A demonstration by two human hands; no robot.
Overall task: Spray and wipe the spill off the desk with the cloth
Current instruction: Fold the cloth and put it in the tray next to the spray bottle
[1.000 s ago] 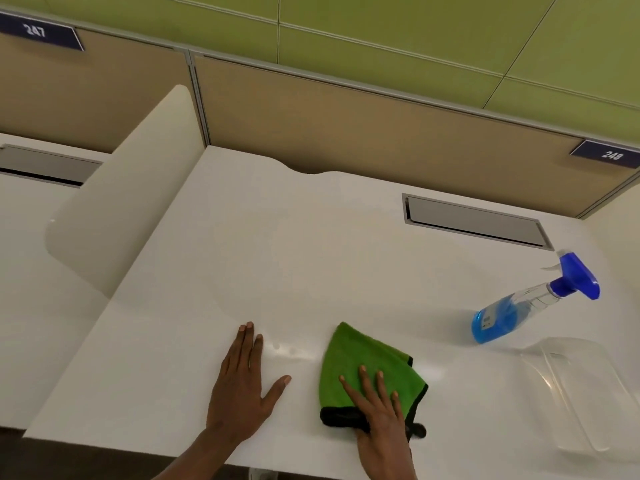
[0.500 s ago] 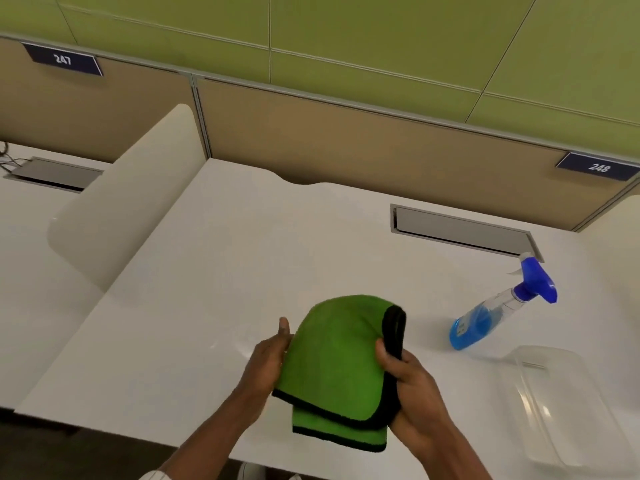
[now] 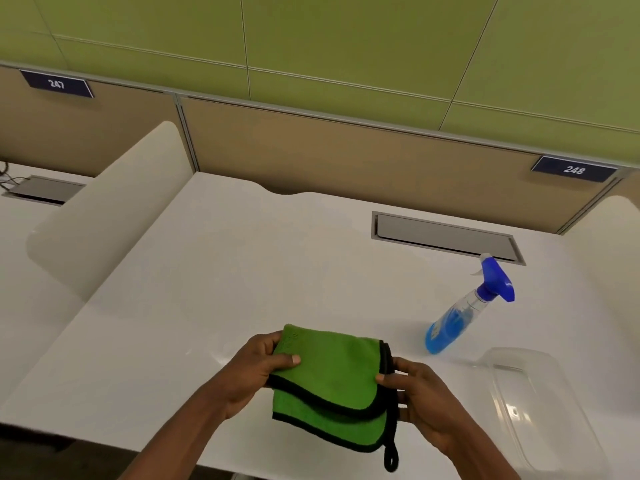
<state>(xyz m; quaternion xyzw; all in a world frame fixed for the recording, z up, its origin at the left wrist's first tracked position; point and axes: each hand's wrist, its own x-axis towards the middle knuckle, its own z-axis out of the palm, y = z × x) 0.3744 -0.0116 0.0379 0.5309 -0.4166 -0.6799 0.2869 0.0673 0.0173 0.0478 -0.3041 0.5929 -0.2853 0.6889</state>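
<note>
Head view | left hand (image 3: 254, 370) and right hand (image 3: 420, 398) fingers grip folded green black-edged cloth (image 3: 332, 382) above white desk (image 3: 225, 271) front edge | blue spray bottle (image 3: 464, 311) toward right edge

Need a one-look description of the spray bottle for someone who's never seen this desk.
Start at the white desk under the sign reading 248. Right of the green cloth that both hands hold, just this side of the grey hatch set in the desktop, stands the spray bottle. It is clear with blue liquid and a blue trigger top; the clear tub beside it has no colour.
</note>
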